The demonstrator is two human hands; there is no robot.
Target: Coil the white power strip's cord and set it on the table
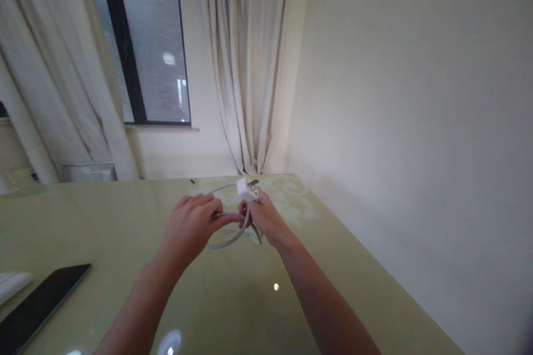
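Observation:
Above the far part of the table, both of my hands are on a grey-white charger cable (pixel 227 243) bent into a loop. My left hand (pixel 194 219) is closed around the cable on the left side of the loop. With my right hand (pixel 263 213) I grip the cable where its strands meet. The white plug (pixel 246 189) sits at the top of my right hand, its metal prongs pointing right. A thinner stretch of cable runs behind my left fingers. My palms hide part of the loop.
A dark flat tablet-like object (pixel 44 302) lies at the left of the glossy greenish table (pixel 233 299), beside a white object (pixel 13 285). A tiny dark piece (pixel 192 181) is near the back edge. A wall (pixel 416 122) borders the right; curtains (pixel 254 66) hang behind.

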